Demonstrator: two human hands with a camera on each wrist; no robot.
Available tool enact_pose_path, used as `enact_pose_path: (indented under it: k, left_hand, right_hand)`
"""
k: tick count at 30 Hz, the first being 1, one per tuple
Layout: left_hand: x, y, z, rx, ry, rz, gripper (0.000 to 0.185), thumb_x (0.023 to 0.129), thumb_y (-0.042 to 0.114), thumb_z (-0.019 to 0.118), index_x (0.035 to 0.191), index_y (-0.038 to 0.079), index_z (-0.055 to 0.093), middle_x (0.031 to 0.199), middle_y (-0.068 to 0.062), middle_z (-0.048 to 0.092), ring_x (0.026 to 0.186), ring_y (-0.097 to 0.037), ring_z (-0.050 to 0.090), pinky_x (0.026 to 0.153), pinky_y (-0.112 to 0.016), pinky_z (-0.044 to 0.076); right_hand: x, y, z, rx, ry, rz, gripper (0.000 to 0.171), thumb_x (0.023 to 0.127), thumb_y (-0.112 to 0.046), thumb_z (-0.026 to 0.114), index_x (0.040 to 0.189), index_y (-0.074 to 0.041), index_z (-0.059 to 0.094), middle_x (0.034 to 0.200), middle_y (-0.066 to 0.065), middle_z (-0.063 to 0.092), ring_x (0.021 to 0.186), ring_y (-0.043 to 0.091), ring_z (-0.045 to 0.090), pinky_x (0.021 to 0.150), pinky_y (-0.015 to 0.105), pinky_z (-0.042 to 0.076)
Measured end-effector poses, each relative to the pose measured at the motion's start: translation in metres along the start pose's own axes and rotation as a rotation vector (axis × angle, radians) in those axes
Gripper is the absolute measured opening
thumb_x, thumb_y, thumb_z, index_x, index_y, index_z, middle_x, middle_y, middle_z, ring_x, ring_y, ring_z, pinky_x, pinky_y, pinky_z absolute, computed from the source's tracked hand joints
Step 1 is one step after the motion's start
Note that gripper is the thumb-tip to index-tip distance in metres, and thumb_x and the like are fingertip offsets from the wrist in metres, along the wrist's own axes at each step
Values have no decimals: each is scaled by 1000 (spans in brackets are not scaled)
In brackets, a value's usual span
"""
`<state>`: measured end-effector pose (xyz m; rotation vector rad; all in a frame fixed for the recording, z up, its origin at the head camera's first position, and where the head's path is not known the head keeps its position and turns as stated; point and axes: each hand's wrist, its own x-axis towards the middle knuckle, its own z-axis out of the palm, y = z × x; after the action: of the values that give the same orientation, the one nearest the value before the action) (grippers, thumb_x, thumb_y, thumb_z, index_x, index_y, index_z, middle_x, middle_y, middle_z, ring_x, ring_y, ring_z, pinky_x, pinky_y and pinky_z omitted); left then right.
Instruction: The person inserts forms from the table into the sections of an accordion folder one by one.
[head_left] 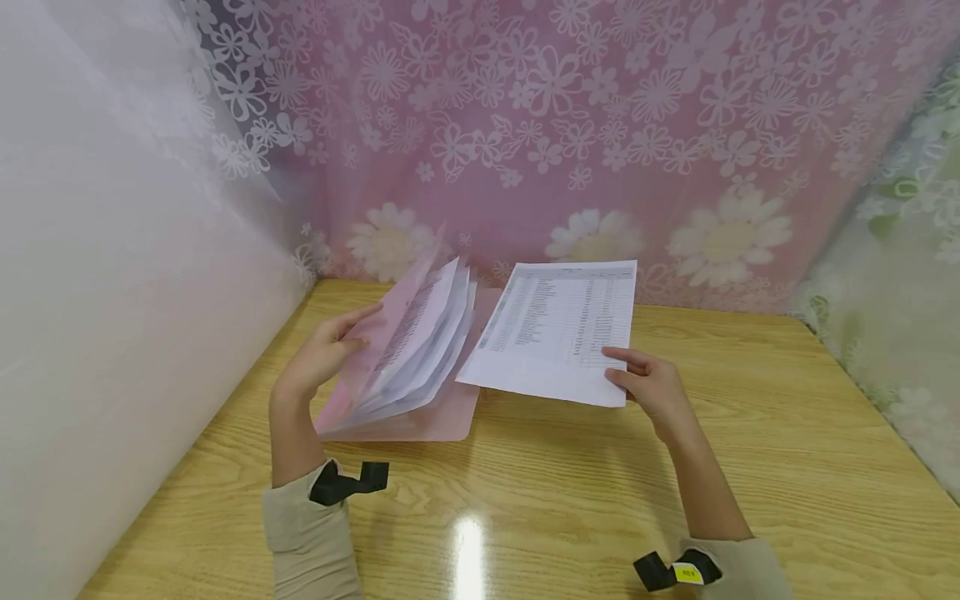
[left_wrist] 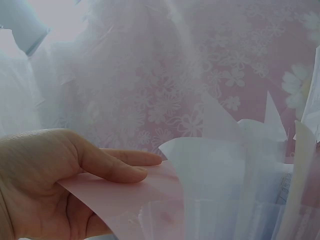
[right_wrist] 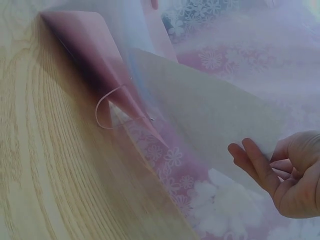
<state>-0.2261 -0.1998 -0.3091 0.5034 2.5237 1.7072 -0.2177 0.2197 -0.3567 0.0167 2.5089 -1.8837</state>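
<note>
A pink translucent folder point(head_left: 420, 417) lies open on the wooden table point(head_left: 570, 500), with several white pages point(head_left: 427, 342) fanned up inside it. My left hand point(head_left: 326, 354) holds the folder's front cover point(left_wrist: 135, 195) up, thumb on top and fingers beneath. My right hand point(head_left: 648, 383) pinches the lower right corner of a printed sheet point(head_left: 558, 329), held above the table just right of the folder. From the right wrist view the sheet's underside point(right_wrist: 210, 125) and the folder's pink edge point(right_wrist: 95, 55) show, with my right fingers point(right_wrist: 255, 162) under the sheet.
A pink flowered curtain point(head_left: 570, 125) hangs behind the table, a white sheet point(head_left: 112, 292) closes the left side and a green flowered one point(head_left: 900, 292) the right. A thin loop of elastic cord point(right_wrist: 107, 112) hangs from the folder.
</note>
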Motion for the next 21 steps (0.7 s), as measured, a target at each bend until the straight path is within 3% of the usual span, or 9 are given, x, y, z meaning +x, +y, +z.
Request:
enact_pose_path:
  k: [8,21]
  left_hand:
    - [0,-1,0,7,9,3,51,91,-3,41,141,7,37,145,-11,31,130,-28,25,100,-46,25]
    - [1,-2,-1,13,19,12,51,90,-5,42,140,5,38,144,-13,31,131,-28,23,100,-46,25]
  right_hand:
    - [-3,-3,8,15,-37,-12,43,89,-8,59,129,6,49,114,23,57,81,11,62,69,25,50]
    - [-6,-8,19,-4,-67,-23,41,88,-7,59,127,5,52,115,24,57,82,14,63,69,27,50]
